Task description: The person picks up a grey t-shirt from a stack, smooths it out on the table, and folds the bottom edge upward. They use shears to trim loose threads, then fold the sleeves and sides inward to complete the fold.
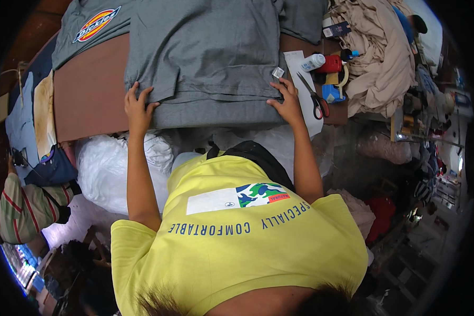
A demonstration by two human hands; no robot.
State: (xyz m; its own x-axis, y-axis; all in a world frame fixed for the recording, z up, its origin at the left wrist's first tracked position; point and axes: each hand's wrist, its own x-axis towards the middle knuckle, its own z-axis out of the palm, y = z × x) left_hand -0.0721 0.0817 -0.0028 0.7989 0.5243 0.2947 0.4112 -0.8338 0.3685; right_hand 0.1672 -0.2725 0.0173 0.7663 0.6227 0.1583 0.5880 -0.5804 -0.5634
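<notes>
A grey T-shirt (205, 47) lies spread on the brown tabletop in front of me, its hem side toward me. Across the lower part runs a wrinkled fold, and a grey fabric band (216, 113) hangs near the table's front edge. At the left side of the shirt, my left hand (138, 109) rests with thumb and fingers apart, fingertips on the cloth. My right hand (287, 102) touches the right side in the same way, its fingers spread beside a small white label (277, 72).
Right of the shirt lie black-and-red scissors (315, 99), a white bottle (313, 62), a tape dispenser (333, 92) and white paper (304, 68). Beige cloth (376, 47) is heaped beyond. Bare brown tabletop (89, 89) shows at left. White plastic bags (105, 168) sit below; another person's striped sleeve (29, 208) is at left.
</notes>
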